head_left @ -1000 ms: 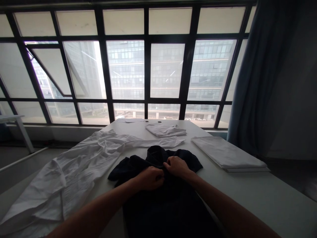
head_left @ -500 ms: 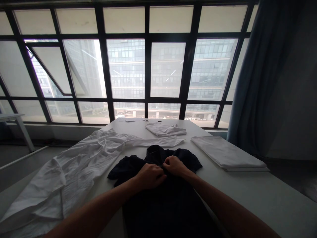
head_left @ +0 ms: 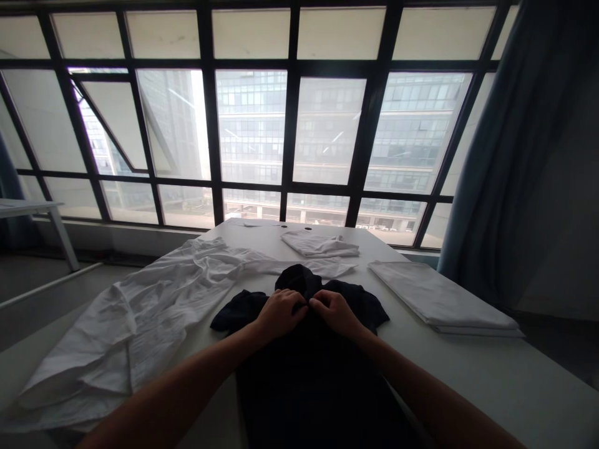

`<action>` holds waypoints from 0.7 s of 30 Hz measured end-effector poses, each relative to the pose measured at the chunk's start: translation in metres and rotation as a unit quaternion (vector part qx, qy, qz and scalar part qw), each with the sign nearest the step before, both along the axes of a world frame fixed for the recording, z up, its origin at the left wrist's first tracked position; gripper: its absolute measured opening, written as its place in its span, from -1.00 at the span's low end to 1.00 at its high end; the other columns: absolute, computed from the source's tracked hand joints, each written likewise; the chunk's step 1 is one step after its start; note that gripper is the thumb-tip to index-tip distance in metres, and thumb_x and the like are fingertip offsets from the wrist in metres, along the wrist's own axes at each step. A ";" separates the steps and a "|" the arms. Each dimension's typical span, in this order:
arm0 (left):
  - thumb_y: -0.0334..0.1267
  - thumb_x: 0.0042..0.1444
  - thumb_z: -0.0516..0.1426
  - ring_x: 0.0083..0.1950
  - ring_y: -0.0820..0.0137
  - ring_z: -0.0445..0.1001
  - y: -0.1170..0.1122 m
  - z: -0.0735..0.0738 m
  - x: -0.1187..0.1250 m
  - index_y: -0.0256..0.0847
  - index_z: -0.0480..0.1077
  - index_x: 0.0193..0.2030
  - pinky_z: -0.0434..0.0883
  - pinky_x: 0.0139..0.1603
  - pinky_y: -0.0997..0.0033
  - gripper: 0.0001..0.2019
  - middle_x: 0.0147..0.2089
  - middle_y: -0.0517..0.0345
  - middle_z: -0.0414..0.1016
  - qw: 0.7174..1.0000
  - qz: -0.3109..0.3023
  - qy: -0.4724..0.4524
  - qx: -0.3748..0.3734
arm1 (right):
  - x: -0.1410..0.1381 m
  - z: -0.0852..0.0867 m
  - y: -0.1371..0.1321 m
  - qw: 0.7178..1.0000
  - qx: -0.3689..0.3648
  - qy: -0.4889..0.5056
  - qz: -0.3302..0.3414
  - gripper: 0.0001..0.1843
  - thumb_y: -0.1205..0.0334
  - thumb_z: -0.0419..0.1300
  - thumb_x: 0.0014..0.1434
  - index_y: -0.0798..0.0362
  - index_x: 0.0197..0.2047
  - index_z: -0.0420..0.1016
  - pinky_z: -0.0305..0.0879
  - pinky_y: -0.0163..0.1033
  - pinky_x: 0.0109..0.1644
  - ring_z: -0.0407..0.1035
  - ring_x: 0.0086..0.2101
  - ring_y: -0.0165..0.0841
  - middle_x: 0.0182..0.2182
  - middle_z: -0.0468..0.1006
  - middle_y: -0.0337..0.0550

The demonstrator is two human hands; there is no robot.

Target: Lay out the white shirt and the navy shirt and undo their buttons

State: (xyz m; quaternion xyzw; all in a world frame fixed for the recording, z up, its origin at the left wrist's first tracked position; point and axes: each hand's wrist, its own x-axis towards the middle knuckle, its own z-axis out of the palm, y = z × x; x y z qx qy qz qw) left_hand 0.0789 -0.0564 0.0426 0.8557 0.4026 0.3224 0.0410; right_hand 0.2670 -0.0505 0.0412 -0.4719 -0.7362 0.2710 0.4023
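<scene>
A dark short-sleeved shirt [head_left: 318, 380] lies spread on the white table, its collar [head_left: 296, 279] at the far end and its sleeves out to both sides. My left hand [head_left: 283, 312] is closed at the front just below the collar, its fingers pinching the dark cloth. Close beside it, my right hand [head_left: 334, 312] also pinches the shirt front, fingertips almost touching those of the left. Any button between the fingers is too dark and small to make out. The lower part of the shirt runs toward me between my forearms.
A rumpled white garment [head_left: 121, 330] stretches along the table's left side. Folded white cloth [head_left: 444, 293] lies at the right, and a smaller white piece [head_left: 318, 243] farther back. The table [head_left: 505, 374] reaches toward the windows; a blue curtain [head_left: 491, 187] hangs at right.
My left hand has moved up toward the collar, level with the right hand. The collar has shifted a little under the fingers. The view has turned and tilted slightly.
</scene>
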 end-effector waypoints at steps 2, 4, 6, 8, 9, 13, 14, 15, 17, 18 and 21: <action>-0.28 0.17 0.15 -0.13 0.23 0.50 -0.002 -0.001 0.001 -0.22 0.46 -0.27 0.30 0.02 0.23 -0.91 -0.22 0.04 0.57 1.000 -0.002 0.026 0.016 | 0.000 0.000 0.002 0.997 -0.074 0.016 0.008 -0.64 -0.06 0.18 0.12 0.10 -0.45 0.43 0.20 -0.35 -0.52 0.28 -0.56 -0.43 -0.60 0.42 -0.25; -0.29 0.15 0.16 -0.16 0.24 0.50 -0.003 -0.003 0.002 -0.22 0.46 -0.28 0.30 0.02 0.22 -0.92 -0.24 0.04 0.57 0.998 0.001 0.047 0.030 | 0.001 0.000 0.003 0.992 -0.124 0.016 0.018 -0.61 -0.10 0.21 0.10 0.09 -0.46 0.41 0.18 -0.36 -0.57 0.25 -0.61 -0.46 -0.63 0.40 -0.27; -0.28 0.15 0.16 -0.17 0.25 0.50 -0.004 -0.004 0.003 -0.22 0.47 -0.27 0.31 0.00 0.23 -0.91 -0.24 0.04 0.57 0.998 0.007 0.058 0.038 | 0.002 0.001 0.003 0.989 -0.147 -0.008 0.028 -0.63 -0.06 0.23 0.09 0.10 -0.47 0.40 0.16 -0.37 -0.58 0.24 -0.63 -0.47 -0.63 0.41 -0.28; -0.27 0.15 0.16 -0.18 0.25 0.51 -0.005 -0.006 0.004 -0.22 0.49 -0.26 0.31 -0.01 0.24 -0.90 -0.24 0.05 0.58 0.997 0.009 0.064 0.041 | 0.004 0.003 0.002 0.988 -0.147 -0.038 0.030 -0.70 0.03 0.23 0.09 0.10 -0.48 0.41 0.13 -0.39 -0.58 0.23 -0.63 -0.49 -0.63 0.42 -0.28; -0.26 0.15 0.16 -0.17 0.25 0.52 -0.005 -0.006 0.005 -0.21 0.49 -0.25 0.31 -0.01 0.25 -0.89 -0.24 0.05 0.59 0.997 0.010 0.064 0.041 | 0.004 0.004 0.001 0.989 -0.137 -0.048 0.026 -0.73 0.08 0.22 0.08 0.10 -0.49 0.41 0.12 -0.39 -0.58 0.23 -0.62 -0.49 -0.62 0.42 -0.27; -0.23 0.19 0.12 -0.19 0.24 0.54 -0.006 -0.001 0.008 -0.22 0.51 -0.25 0.34 -0.09 0.29 -0.84 -0.22 0.04 0.60 0.997 0.037 0.066 0.008 | 0.003 0.007 -0.003 0.998 -0.059 -0.039 0.001 -0.77 0.15 0.18 0.06 0.10 -0.53 0.36 0.09 -0.39 -0.53 0.22 -0.57 -0.48 -0.61 0.39 -0.27; -0.23 0.21 0.10 -0.21 0.25 0.55 -0.006 0.001 0.008 -0.21 0.51 -0.27 0.35 -0.14 0.32 -0.82 -0.23 0.04 0.60 0.996 0.047 0.070 -0.007 | 0.002 0.007 -0.003 0.998 -0.048 -0.028 0.001 -0.76 0.13 0.17 0.07 0.09 -0.53 0.35 0.09 -0.39 -0.53 0.21 -0.56 -0.48 -0.61 0.38 -0.27; -0.23 0.23 0.07 -0.23 0.26 0.55 -0.005 0.002 0.008 -0.21 0.51 -0.28 0.35 -0.18 0.35 -0.80 -0.25 0.04 0.60 0.996 0.053 0.074 -0.020 | 0.002 0.007 -0.003 0.999 -0.044 -0.016 0.003 -0.75 0.11 0.16 0.07 0.09 -0.53 0.33 0.10 -0.39 -0.52 0.21 -0.56 -0.48 -0.61 0.36 -0.28; -0.23 0.26 0.04 -0.25 0.29 0.55 -0.004 0.003 0.008 -0.21 0.50 -0.28 0.35 -0.22 0.39 -0.78 -0.25 0.05 0.59 0.995 0.055 0.075 -0.031 | 0.001 0.005 -0.002 0.999 -0.051 0.011 0.010 -0.73 0.08 0.16 0.08 0.08 -0.51 0.32 0.11 -0.38 -0.52 0.19 -0.56 -0.48 -0.60 0.34 -0.30; -0.23 0.27 0.02 -0.25 0.30 0.54 -0.004 0.002 0.007 -0.21 0.49 -0.26 0.35 -0.23 0.40 -0.77 -0.25 0.05 0.59 0.996 0.054 0.070 -0.029 | 0.001 0.003 -0.001 0.998 -0.062 0.024 0.013 -0.73 0.06 0.17 0.08 0.07 -0.50 0.32 0.12 -0.38 -0.53 0.19 -0.57 -0.48 -0.60 0.34 -0.31; -0.25 0.28 0.01 -0.26 0.32 0.53 -0.002 -0.004 0.004 -0.22 0.45 -0.25 0.35 -0.20 0.41 -0.78 -0.24 0.05 0.56 0.997 0.046 0.057 -0.013 | 0.000 -0.002 0.002 0.992 -0.114 0.052 0.018 -0.72 0.03 0.19 0.06 0.07 -0.47 0.32 0.14 -0.38 -0.55 0.19 -0.58 -0.48 -0.59 0.34 -0.31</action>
